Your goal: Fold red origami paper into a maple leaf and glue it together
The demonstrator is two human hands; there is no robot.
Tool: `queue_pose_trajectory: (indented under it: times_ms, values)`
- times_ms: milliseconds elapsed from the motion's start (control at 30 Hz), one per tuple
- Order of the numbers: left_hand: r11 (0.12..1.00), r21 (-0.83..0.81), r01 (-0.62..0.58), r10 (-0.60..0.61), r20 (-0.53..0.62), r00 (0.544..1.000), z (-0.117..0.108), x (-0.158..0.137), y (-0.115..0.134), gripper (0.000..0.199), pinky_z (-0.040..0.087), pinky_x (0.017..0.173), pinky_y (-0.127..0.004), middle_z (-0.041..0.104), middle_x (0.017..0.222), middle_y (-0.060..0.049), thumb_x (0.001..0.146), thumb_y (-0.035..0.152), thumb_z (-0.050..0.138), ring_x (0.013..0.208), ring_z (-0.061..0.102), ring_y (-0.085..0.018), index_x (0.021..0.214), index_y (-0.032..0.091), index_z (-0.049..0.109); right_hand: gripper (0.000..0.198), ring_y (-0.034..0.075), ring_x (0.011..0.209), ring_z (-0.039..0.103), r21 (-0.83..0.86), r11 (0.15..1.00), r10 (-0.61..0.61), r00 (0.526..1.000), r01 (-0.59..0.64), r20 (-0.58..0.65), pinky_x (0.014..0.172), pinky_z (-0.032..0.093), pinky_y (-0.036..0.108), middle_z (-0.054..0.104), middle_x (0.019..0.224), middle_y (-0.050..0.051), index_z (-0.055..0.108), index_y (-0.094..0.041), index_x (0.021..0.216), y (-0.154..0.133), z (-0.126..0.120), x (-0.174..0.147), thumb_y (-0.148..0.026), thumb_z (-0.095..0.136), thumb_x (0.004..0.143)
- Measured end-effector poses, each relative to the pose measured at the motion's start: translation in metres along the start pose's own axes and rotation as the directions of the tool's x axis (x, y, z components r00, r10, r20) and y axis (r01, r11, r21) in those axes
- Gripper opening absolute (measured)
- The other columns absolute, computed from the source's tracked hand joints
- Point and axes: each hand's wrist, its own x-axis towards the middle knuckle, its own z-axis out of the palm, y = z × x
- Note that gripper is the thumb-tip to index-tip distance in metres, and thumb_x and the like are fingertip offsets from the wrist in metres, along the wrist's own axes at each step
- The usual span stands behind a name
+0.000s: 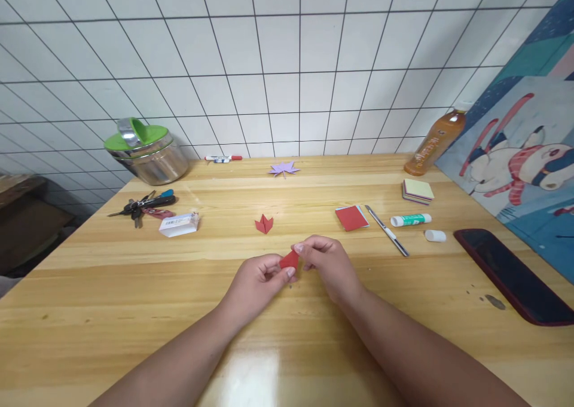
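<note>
Setting, as seen from where I stand: apparently a home; exact room unclear. Evidence: wood-grain surface (pixel 134 323) against white wall tiles (pixel 278 42), cartoon skiing picture (pixel 522 156), green-lidded steel pot (pixel 159 165), key bunch (pixel 161 201), drink bottle (pixel 434 144), smartphone (pixel 515 275).

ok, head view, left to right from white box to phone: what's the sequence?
White box, red-capped marker, folded red piece, held red paper, red paper square, pen-like tool, glue stick, loose white cap, black phone.

Left hand (pixel 260 278), right hand (pixel 329 266) — wrists (pixel 228 312) and forearms (pixel 182 356) all bare.
</note>
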Motion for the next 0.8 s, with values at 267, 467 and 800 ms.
queue_pose_trajectory:
  times_ms: [267, 467, 800]
  values:
    - [0.928, -0.371, 0.036, -0.093, -0.137, 0.986, -0.002, 0.004, 0.005, 0.022, 0.046, 0.065, -0.024, 0.069, 0.067, -0.001, 0.067, 0.038, 0.072, 0.063, 0.061, -0.014, 0.071, 0.017, 0.067, 0.024, 0.008, 0.046, 0.038, 0.058, 0.998, 0.034, 0.996, -0.03, -0.084, 0.046, 0.042, 0.021, 0.044, 0.049, -0.006, 0.06, -0.018, 0.06, -0.004, 0.002, 0.001, -0.038, 0.071, 0.064]
    - [0.938, -0.344, -0.039, -0.04, -0.219, 0.975, -0.005, 0.002, 0.0, 0.022, 0.046, 0.068, -0.024, 0.068, 0.07, -0.002, 0.069, 0.037, 0.073, 0.067, 0.061, -0.015, 0.075, 0.016, 0.067, 0.025, 0.008, 0.051, 0.043, -0.043, 0.999, -0.023, 0.999, 0.021, -0.04, 0.046, 0.045, 0.021, 0.049, 0.057, -0.004, 0.054, -0.018, 0.058, -0.002, -0.003, 0.004, -0.038, 0.068, 0.064]
    - [0.952, -0.306, -0.01, -0.036, -0.144, 0.989, -0.003, 0.007, -0.009, 0.024, 0.05, 0.075, -0.029, 0.072, 0.077, -0.004, 0.074, 0.038, 0.068, 0.077, 0.066, -0.018, 0.082, 0.016, 0.063, 0.038, 0.017, 0.085, 0.057, -0.579, 0.573, -0.534, 0.8, 0.58, 0.273, 0.074, 0.048, 0.031, 0.064, 0.106, 0.006, 0.058, -0.025, 0.12, -0.003, -0.011, 0.0, -0.023, 0.056, 0.081]
